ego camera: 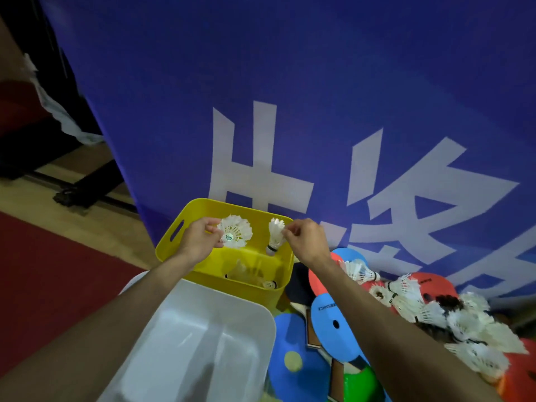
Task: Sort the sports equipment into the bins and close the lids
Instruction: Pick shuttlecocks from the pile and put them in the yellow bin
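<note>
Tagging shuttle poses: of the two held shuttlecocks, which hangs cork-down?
The right shuttlecock, pinched at its feathers by the right hand. The left shuttlecock, in the left hand, points its cork toward the camera.

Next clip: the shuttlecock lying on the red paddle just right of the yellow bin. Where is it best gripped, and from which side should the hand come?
Probably the narrow neck just behind the cork, pinched from above. The shuttlecock lies on its side on the red paddle, cork pointing right, so the neck is exposed on top; the feathers are flimsy and fanned leftward.
</note>
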The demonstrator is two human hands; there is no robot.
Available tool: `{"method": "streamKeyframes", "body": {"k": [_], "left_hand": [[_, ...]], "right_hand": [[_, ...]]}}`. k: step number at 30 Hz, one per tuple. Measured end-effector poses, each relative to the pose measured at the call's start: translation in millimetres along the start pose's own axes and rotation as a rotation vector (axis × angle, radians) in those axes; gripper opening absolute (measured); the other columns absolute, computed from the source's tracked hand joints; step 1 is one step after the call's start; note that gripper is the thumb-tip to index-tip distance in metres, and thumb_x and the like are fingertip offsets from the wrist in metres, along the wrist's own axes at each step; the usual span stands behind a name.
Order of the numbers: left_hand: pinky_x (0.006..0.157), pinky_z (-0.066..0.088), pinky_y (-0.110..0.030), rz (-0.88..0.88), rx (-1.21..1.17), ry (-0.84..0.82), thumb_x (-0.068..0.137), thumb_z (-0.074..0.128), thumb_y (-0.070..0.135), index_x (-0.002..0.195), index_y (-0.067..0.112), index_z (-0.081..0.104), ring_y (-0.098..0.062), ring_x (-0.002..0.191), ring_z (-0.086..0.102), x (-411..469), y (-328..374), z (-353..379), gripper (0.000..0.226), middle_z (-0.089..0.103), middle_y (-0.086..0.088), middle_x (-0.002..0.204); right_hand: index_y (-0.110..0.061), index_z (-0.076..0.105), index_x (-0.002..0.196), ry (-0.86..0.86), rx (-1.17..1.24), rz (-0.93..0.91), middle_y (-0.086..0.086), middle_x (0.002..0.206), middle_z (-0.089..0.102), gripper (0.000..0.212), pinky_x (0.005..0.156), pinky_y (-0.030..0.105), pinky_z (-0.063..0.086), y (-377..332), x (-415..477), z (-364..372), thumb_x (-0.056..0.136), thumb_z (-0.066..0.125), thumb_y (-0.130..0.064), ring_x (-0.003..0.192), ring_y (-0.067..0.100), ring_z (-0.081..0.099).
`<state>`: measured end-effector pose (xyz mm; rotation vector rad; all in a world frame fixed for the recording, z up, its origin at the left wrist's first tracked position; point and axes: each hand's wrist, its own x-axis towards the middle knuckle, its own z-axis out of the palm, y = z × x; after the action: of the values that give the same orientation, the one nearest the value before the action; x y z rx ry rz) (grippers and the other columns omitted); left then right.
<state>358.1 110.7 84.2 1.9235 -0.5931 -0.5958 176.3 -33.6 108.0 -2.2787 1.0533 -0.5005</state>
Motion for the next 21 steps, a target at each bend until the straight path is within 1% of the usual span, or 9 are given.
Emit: {"method": "streamKeyframes", "body": {"k": [2, 3, 6, 7, 10, 13, 15, 19, 21], "left_hand": [[0.058, 0.054, -0.016, -0.032, -0.026, -0.009, 0.091, 0.056, 0.004, 0.119, 0.007, 0.057, -0.014, 0.068, 0.064, 5, -9, 0, 0.028, 0.055, 0.0, 0.09], [0.062, 0.055, -0.02, -0.043, -0.038, -0.022, 0.091, 0.056, 0.003, 0.119, 0.006, 0.057, -0.014, 0.069, 0.064, 7, -13, 2, 0.028, 0.056, -0.002, 0.09], [0.081, 0.056, -0.037, -0.052, -0.081, -0.068, 0.092, 0.053, 0.001, 0.124, 0.003, 0.055, -0.02, 0.076, 0.066, 8, -23, 7, 0.032, 0.059, -0.006, 0.091], [0.084, 0.055, -0.038, -0.054, -0.088, -0.085, 0.093, 0.052, 0.002, 0.125, 0.004, 0.054, -0.023, 0.08, 0.066, 6, -25, 9, 0.033, 0.059, -0.007, 0.095], [0.083, 0.054, -0.034, -0.061, -0.106, -0.124, 0.093, 0.052, 0.004, 0.126, 0.007, 0.054, -0.027, 0.093, 0.065, 1, -26, 12, 0.034, 0.058, -0.01, 0.108], [0.088, 0.054, -0.042, -0.054, -0.056, -0.12, 0.09, 0.055, 0.006, 0.121, 0.015, 0.058, -0.026, 0.097, 0.065, -2, -20, 13, 0.032, 0.06, -0.008, 0.115], [0.09, 0.053, -0.046, -0.026, -0.03, -0.11, 0.088, 0.056, 0.008, 0.114, 0.021, 0.061, -0.026, 0.099, 0.064, -5, -14, 16, 0.029, 0.06, -0.006, 0.117], [0.086, 0.054, -0.043, 0.07, 0.032, -0.128, 0.086, 0.059, 0.015, 0.1, 0.036, 0.061, -0.021, 0.094, 0.065, -16, 4, 30, 0.024, 0.055, -0.002, 0.119], [0.086, 0.054, -0.041, 0.122, 0.077, -0.15, 0.086, 0.06, 0.018, 0.098, 0.038, 0.061, -0.02, 0.093, 0.065, -23, 15, 43, 0.023, 0.05, -0.002, 0.121]], "right_hand": [[-0.01, 0.075, 0.096, -0.033, -0.014, 0.006, 0.008, 0.1, 0.072, 0.02, 0.076, 0.03, 0.05, -4, 3, 12, 0.091, 0.057, -0.018, 0.089, 0.022, 0.065], [-0.009, 0.075, 0.096, -0.052, -0.014, 0.013, 0.008, 0.101, 0.072, 0.02, 0.077, 0.028, 0.049, -7, 4, 16, 0.091, 0.057, -0.017, 0.092, 0.022, 0.065], [-0.008, 0.074, 0.097, -0.111, -0.021, 0.022, 0.007, 0.102, 0.073, 0.019, 0.077, 0.024, 0.045, -11, 4, 27, 0.091, 0.057, -0.015, 0.096, 0.021, 0.065], [-0.009, 0.074, 0.098, -0.126, -0.018, 0.026, 0.007, 0.102, 0.073, 0.02, 0.076, 0.023, 0.044, -11, 3, 29, 0.092, 0.056, -0.014, 0.095, 0.02, 0.065], [-0.011, 0.072, 0.103, -0.166, -0.007, 0.042, 0.005, 0.106, 0.071, 0.02, 0.074, 0.02, 0.042, -7, 2, 33, 0.093, 0.055, -0.015, 0.094, 0.016, 0.063], [-0.011, 0.069, 0.11, -0.213, -0.006, 0.05, 0.005, 0.113, 0.068, 0.022, 0.08, 0.02, 0.043, -1, 0, 30, 0.094, 0.055, -0.014, 0.102, 0.018, 0.061], [-0.011, 0.067, 0.114, -0.239, -0.013, 0.049, 0.006, 0.115, 0.067, 0.024, 0.083, 0.021, 0.042, 5, -3, 24, 0.093, 0.056, -0.015, 0.105, 0.019, 0.06], [-0.011, 0.063, 0.118, -0.243, -0.015, 0.073, 0.007, 0.112, 0.065, 0.027, 0.085, 0.025, 0.044, 23, -13, 2, 0.092, 0.058, -0.017, 0.104, 0.021, 0.06], [-0.011, 0.063, 0.118, -0.215, -0.005, 0.098, 0.008, 0.11, 0.066, 0.028, 0.081, 0.023, 0.043, 36, -19, -13, 0.091, 0.059, -0.018, 0.103, 0.022, 0.061]]}}
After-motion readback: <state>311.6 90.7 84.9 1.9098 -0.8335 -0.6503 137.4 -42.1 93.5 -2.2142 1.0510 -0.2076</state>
